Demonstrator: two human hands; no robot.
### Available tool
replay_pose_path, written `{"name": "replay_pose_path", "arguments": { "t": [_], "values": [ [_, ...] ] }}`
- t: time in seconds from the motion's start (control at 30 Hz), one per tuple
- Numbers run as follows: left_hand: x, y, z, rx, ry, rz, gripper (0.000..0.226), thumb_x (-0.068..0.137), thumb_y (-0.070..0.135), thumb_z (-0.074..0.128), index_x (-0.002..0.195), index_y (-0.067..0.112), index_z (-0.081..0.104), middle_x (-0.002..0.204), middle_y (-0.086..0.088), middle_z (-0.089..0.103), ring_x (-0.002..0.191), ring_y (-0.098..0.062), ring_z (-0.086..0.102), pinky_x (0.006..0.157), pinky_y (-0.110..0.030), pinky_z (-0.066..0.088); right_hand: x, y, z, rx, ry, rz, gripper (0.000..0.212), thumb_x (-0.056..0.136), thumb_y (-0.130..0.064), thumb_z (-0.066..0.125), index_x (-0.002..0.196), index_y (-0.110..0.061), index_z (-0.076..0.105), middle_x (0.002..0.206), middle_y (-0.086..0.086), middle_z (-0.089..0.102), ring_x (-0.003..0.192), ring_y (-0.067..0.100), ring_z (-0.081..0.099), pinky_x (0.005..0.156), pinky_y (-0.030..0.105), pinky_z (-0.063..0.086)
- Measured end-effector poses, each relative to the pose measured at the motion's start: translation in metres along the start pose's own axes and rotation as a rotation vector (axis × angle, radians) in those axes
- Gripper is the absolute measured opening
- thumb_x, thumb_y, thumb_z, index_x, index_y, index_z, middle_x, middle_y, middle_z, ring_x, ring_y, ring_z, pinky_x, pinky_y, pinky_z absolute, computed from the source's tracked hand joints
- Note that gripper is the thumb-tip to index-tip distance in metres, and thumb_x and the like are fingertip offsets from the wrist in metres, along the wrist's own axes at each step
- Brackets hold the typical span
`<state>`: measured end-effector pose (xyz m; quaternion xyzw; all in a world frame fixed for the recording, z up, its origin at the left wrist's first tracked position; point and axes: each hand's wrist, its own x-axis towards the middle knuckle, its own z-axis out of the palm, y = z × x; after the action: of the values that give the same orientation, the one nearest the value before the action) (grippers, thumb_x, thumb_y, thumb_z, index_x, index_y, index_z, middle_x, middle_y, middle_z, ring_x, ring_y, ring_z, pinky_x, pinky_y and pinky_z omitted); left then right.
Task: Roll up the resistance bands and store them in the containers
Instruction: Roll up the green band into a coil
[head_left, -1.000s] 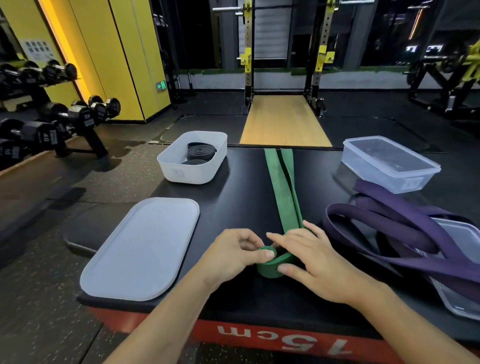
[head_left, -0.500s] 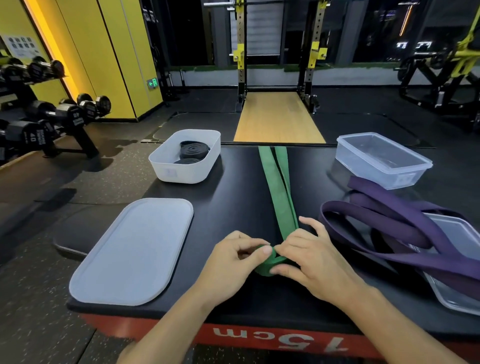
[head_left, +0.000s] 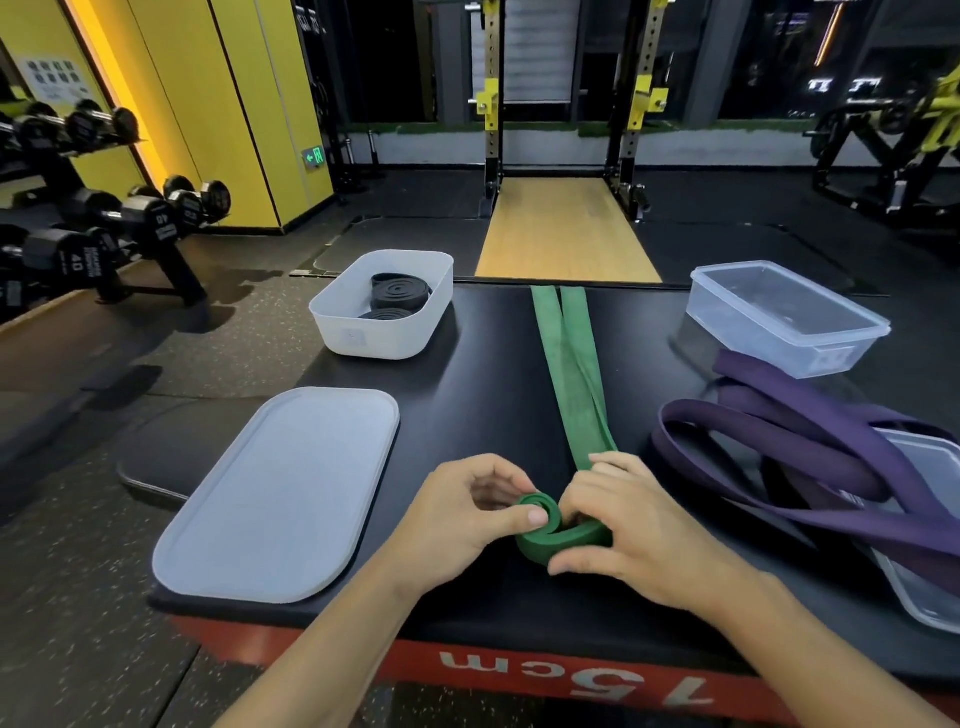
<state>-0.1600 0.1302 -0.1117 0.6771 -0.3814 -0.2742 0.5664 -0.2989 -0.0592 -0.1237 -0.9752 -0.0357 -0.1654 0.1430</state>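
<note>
The far end of the green resistance band (head_left: 569, 374) drops over the back edge of the black padded box (head_left: 483, 395) at twelve o'clock, so where it finishes is out of sight. Its near end is a small coil, on edge on the box top, right between the hands. The left hand (head_left: 467, 514) pinches the coil, thumb on top and fingers curled behind. The right hand (head_left: 641, 530) curls round the outer wrap, thumb low in front, but its fingertips are tucked behind the band and hard to read. Out at four o'clock a clear plastic piece (head_left: 930, 587) is cut by the frame and half buried under the loose purple bands (head_left: 779, 452); lid or tub, cannot tell. Containers now: the white tub (head_left: 382, 338) at ten o'clock is open-topped with rolled black bands (head_left: 399, 292) inside, and the clear tub (head_left: 789, 338) at two o'clock is also open-topped, touching the purple heap. The white lid (head_left: 280, 493) lies flat at nine o'clock by the box's left edge. A strip of black top shows between lid and green band, and the coil sits near the front edge, above the red side marked "15cm".
</note>
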Motion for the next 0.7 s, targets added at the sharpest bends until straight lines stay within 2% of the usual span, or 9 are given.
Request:
{"name": "replay_pose_path", "arguments": {
  "t": [0.07, 0.13, 0.23, 0.3, 0.37, 0.47, 0.57, 0.63, 0.7],
  "values": [
    [0.002, -0.001, -0.002, -0.014, -0.022, -0.019, 0.020, 0.081, 0.017, 0.089, 0.097, 0.016, 0.076, 0.098, -0.003, 0.080, 0.097, -0.019, 0.076, 0.092, -0.032, 0.058, 0.000, 0.007, -0.007, 0.108, -0.053, 0.040, 0.041, 0.084, -0.070, 0.067, 0.108, -0.039, 0.058, 0.097, -0.023, 0.058, 0.102, -0.001, 0.056, 0.119, 0.023, 0.017],
    [0.002, -0.002, -0.003, -0.047, -0.047, -0.031, 0.019, 0.083, 0.016, 0.087, 0.099, 0.014, 0.077, 0.100, -0.005, 0.080, 0.099, -0.022, 0.076, 0.094, -0.037, 0.059, 0.003, 0.010, -0.012, 0.207, -0.091, 0.061, 0.050, 0.081, -0.066, 0.070, 0.124, -0.045, 0.056, 0.110, -0.029, 0.059, 0.111, -0.001, 0.056, 0.119, 0.018, 0.010],
    [0.001, -0.002, -0.002, -0.098, -0.042, -0.018, 0.018, 0.084, 0.009, 0.084, 0.101, 0.013, 0.081, 0.108, -0.002, 0.076, 0.100, -0.019, 0.075, 0.091, -0.031, 0.057, 0.008, 0.010, -0.014, 0.174, -0.134, 0.027, 0.059, 0.080, -0.068, 0.066, 0.135, -0.050, 0.051, 0.116, -0.039, 0.056, 0.114, -0.004, 0.052, 0.116, 0.011, 0.006],
    [0.001, -0.002, -0.002, -0.005, -0.011, 0.010, 0.019, 0.086, 0.014, 0.083, 0.103, 0.023, 0.084, 0.108, 0.005, 0.064, 0.098, -0.010, 0.070, 0.091, -0.022, 0.053, 0.009, 0.008, -0.013, 0.111, -0.148, 0.015, 0.069, 0.082, -0.073, 0.060, 0.144, -0.049, 0.046, 0.112, -0.034, 0.059, 0.114, -0.006, 0.050, 0.117, 0.014, 0.006],
    [0.002, -0.002, -0.003, 0.089, -0.034, 0.038, 0.018, 0.090, 0.022, 0.080, 0.106, 0.031, 0.083, 0.102, 0.007, 0.062, 0.099, -0.008, 0.066, 0.094, -0.022, 0.051, 0.007, 0.007, -0.010, 0.101, -0.163, 0.034, 0.075, 0.082, -0.076, 0.057, 0.150, -0.048, 0.040, 0.114, -0.027, 0.059, 0.118, -0.007, 0.048, 0.120, 0.017, 0.003],
    [0.002, -0.003, -0.001, 0.041, -0.019, 0.056, 0.016, 0.090, 0.019, 0.080, 0.105, 0.024, 0.083, 0.095, 0.004, 0.071, 0.098, -0.016, 0.070, 0.097, -0.030, 0.055, 0.004, 0.002, -0.007, 0.146, -0.139, 0.061, 0.072, 0.083, -0.073, 0.058, 0.149, -0.050, 0.038, 0.108, -0.026, 0.056, 0.116, -0.002, 0.048, 0.120, 0.016, -0.001],
    [0.000, -0.005, 0.006, -0.010, 0.083, 0.072, 0.012, 0.086, 0.015, 0.083, 0.096, 0.022, 0.079, 0.089, 0.001, 0.076, 0.090, -0.017, 0.072, 0.090, -0.032, 0.058, 0.002, -0.002, -0.003, 0.117, -0.096, 0.053, 0.065, 0.085, -0.074, 0.056, 0.143, -0.048, 0.044, 0.101, -0.021, 0.051, 0.111, 0.000, 0.046, 0.118, 0.018, 0.003],
    [0.001, -0.007, 0.009, -0.017, 0.129, 0.062, 0.010, 0.088, 0.015, 0.081, 0.091, 0.025, 0.079, 0.090, 0.000, 0.078, 0.089, -0.017, 0.073, 0.084, -0.031, 0.057, -0.001, -0.002, 0.002, 0.115, -0.051, 0.090, 0.056, 0.081, -0.078, 0.058, 0.127, -0.046, 0.056, 0.096, -0.023, 0.049, 0.107, 0.001, 0.047, 0.120, 0.020, 0.007],
    [-0.001, -0.008, 0.011, -0.054, 0.123, 0.047, 0.011, 0.095, 0.017, 0.073, 0.093, 0.025, 0.081, 0.094, 0.000, 0.080, 0.095, -0.017, 0.075, 0.085, -0.032, 0.058, -0.003, -0.004, 0.007, 0.134, 0.022, 0.157, 0.053, 0.074, -0.085, 0.061, 0.108, -0.045, 0.058, 0.091, -0.027, 0.050, 0.107, 0.001, 0.048, 0.120, 0.020, 0.010]
  ]
}}
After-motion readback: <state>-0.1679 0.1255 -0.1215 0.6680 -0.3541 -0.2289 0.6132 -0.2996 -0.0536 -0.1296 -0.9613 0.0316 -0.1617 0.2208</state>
